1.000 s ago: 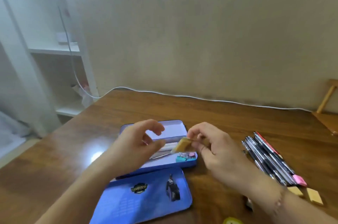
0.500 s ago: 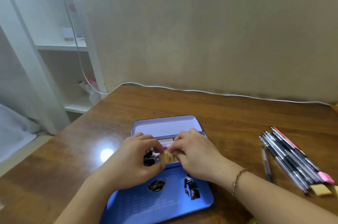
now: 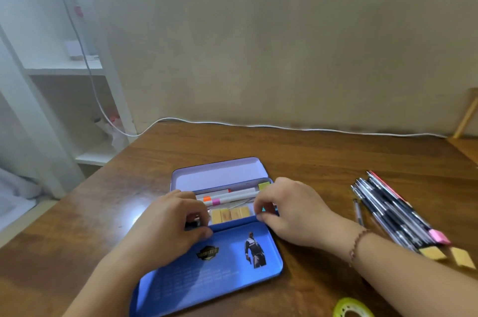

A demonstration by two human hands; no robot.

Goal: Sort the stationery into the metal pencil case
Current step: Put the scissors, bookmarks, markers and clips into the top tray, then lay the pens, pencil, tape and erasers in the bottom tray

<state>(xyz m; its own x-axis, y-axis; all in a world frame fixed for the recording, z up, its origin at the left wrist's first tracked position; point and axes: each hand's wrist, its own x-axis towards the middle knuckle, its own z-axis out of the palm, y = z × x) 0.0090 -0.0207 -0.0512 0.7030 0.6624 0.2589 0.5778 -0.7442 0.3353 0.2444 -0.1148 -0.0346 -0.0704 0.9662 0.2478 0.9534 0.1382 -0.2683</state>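
Note:
The blue metal pencil case (image 3: 217, 174) lies open on the wooden table, its printed lid (image 3: 219, 272) folded toward me. Inside are white highlighters (image 3: 232, 196), a row of tan erasers (image 3: 230, 214) along the front wall and a yellow sticky pad (image 3: 263, 185). My left hand (image 3: 165, 226) holds the case's left end, thumb on the front wall, fingers curled inside over dark clips. My right hand (image 3: 292, 213) holds the right end the same way, covering something teal.
A bundle of pens (image 3: 388, 210) lies to the right, with one loose pen (image 3: 358, 211), a pink eraser (image 3: 439, 236) and two tan erasers (image 3: 433, 253) beside it. A yellow tape roll (image 3: 351, 309) sits at the near edge. A white cable (image 3: 284, 127) runs along the wall.
The tan eraser that my right hand carried now sits in the row inside the case. Both hands have let it go and moved apart to the case's ends.

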